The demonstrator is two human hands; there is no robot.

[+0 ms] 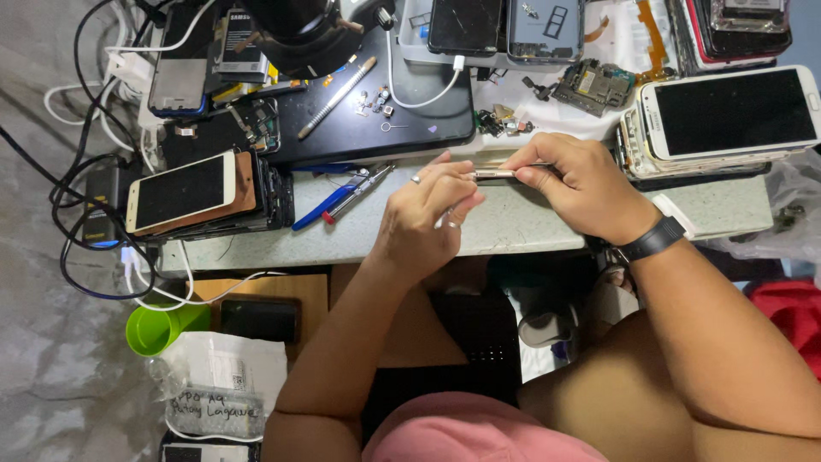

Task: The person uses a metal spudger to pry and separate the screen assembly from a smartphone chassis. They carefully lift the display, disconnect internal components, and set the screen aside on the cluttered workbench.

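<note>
Your left hand [423, 214] and right hand [573, 184] meet over the front edge of the pale worktable [513, 227], fingers clamped together on a thin phone [496, 174] held edge-on. Its long axis runs left to right between your two grips. Just left of your left hand lie a blue pen [321, 208] and tweezers [363, 186]. Beyond your right hand rests a white smartphone [731, 111]; beyond your left hand, a black mat [376, 111].

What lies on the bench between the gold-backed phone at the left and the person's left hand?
In the head view, a blue pen and a red-tipped tool lie between the gold-backed phone and the left hand.
</note>
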